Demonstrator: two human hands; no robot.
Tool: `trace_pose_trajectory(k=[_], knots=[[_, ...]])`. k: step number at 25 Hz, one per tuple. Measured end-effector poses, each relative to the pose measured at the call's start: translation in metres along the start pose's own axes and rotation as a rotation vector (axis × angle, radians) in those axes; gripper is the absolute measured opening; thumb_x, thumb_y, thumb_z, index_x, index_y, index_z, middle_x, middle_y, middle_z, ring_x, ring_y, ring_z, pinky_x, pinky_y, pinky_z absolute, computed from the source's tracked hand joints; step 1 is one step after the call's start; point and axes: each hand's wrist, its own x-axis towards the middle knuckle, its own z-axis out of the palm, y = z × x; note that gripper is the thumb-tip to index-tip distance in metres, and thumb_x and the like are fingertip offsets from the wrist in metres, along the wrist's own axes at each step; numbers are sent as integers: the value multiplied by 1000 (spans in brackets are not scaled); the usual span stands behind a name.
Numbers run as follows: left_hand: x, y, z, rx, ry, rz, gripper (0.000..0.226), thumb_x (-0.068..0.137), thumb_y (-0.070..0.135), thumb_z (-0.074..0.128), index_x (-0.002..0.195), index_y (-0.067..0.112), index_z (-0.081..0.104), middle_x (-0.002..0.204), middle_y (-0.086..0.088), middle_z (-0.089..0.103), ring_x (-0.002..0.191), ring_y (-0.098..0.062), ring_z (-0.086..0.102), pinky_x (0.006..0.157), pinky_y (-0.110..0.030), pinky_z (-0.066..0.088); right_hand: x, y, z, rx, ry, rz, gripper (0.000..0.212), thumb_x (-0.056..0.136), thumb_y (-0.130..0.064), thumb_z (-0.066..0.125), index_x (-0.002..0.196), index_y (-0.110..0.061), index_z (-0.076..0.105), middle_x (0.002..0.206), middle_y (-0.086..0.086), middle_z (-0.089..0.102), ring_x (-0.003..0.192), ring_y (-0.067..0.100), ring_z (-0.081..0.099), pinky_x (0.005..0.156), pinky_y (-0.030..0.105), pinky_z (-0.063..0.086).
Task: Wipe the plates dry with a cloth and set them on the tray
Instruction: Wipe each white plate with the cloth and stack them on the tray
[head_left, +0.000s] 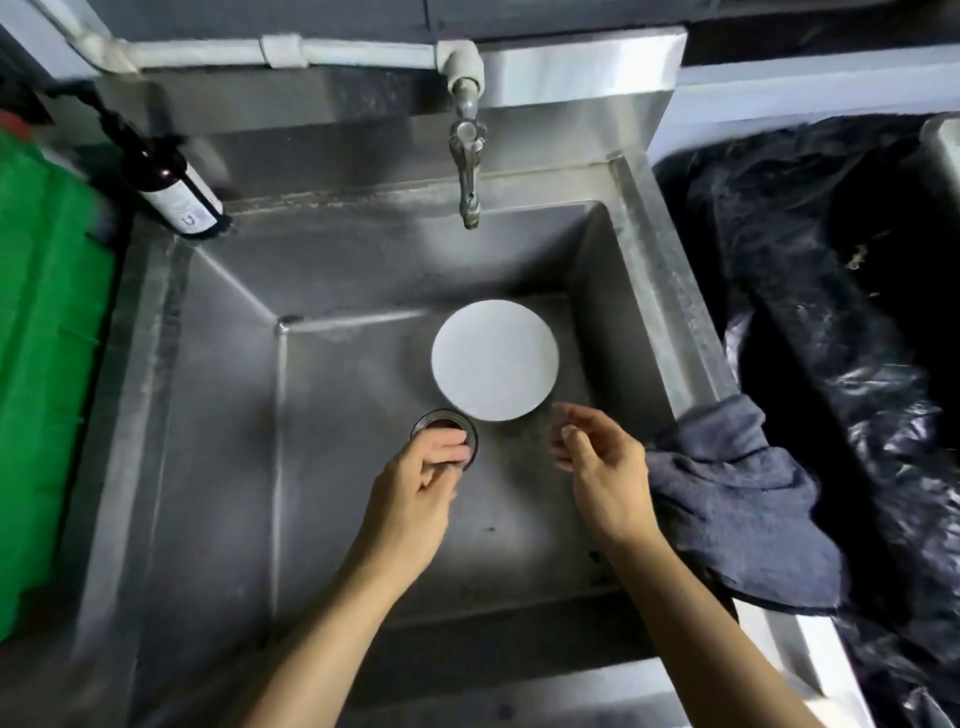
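Plate (495, 359) flat on sink (223, 415) floor, back-right part, just behind drain (444, 435), under tap (467, 171). L hand (415, 488) over drain, fingers loosely curled, holding nothing. R hand (602, 467) in sink near plate's front edge, not touching it, fingers relaxed, empty. Cloth (737, 499) draped over sink's right rim. Bottle (171, 187) at sink's back-left corner. Green crate (47, 364) left of sink. Black bag (857, 312) right of sink.
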Motion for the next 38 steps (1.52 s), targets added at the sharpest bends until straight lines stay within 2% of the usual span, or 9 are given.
trace_pose_trajectory(k=[3, 7, 12, 16, 18, 22, 25, 30, 38], knots=[[47, -25, 12, 32, 33, -1, 38, 97, -4, 48, 124, 17, 64, 119, 3, 69, 111, -13, 65, 100, -37, 52, 42, 33, 15, -63, 8, 12, 32, 99, -5, 56, 127, -16, 67, 102, 0, 73, 91, 6, 70, 88, 34, 60], [105, -58, 27, 51, 55, -48, 42, 98, 3, 48, 130, 28, 58, 134, 9, 61, 119, -4, 58, 99, -18, 46, 95, 71, 32, -167, 54, 12, 39, 98, -7, 60, 135, -21, 61, 102, -15, 64, 90, -12, 62, 73, 0, 44], [165, -84, 34, 48, 96, -162, 56, 97, 15, 50, 148, 34, 39, 149, 1, 46, 136, -11, 43, 109, -46, 45, 146, 100, 50, -160, 202, 84, 46, 101, -9, 55, 147, -7, 51, 115, -3, 59, 112, 11, 54, 86, 8, 35], [188, -83, 40, 100, 51, -201, 64, 88, 22, 48, 150, 32, 37, 135, 5, 60, 120, -14, 58, 103, -44, 49, 164, 108, 57, -170, 220, 106, 34, 96, -7, 57, 128, -12, 67, 95, -11, 62, 94, 12, 61, 72, 12, 43], [190, -79, 40, 87, 84, -228, 61, 77, 28, 46, 138, 34, 50, 112, 1, 68, 99, -18, 66, 90, -41, 55, 168, 107, 59, -143, 234, 131, 29, 93, -7, 63, 120, -15, 70, 89, -11, 65, 86, 12, 64, 73, 19, 48], [190, -71, 40, 10, 93, -266, 32, 77, 25, 48, 104, 32, 63, 113, -7, 67, 106, -29, 67, 95, -54, 55, 181, 102, 57, -31, 253, 298, 23, 89, -11, 73, 106, -19, 61, 86, -9, 63, 78, 10, 62, 77, 29, 48], [192, -66, 39, -57, 107, -302, 30, 83, 10, 48, 98, 33, 62, 112, -6, 67, 105, -30, 68, 89, -51, 59, 186, 106, 55, -110, 241, 302, 23, 88, -15, 77, 102, -18, 59, 85, -9, 62, 73, 5, 58, 69, 27, 48], [194, -64, 44, -226, 131, -396, 32, 84, -2, 46, 110, 7, 61, 114, -6, 65, 105, -24, 65, 75, -44, 64, 186, 105, 51, -190, 263, 240, 14, 89, -14, 71, 96, -21, 60, 82, -10, 61, 72, 6, 59, 61, 23, 45], [161, -63, 32, -434, 222, -416, 38, 85, -3, 51, 117, 14, 59, 119, -7, 65, 108, -22, 65, 71, -41, 64, 156, 83, 47, -135, 238, 36, 14, 91, -7, 71, 103, -13, 65, 79, -10, 64, 63, -14, 60, 57, 2, 44]])
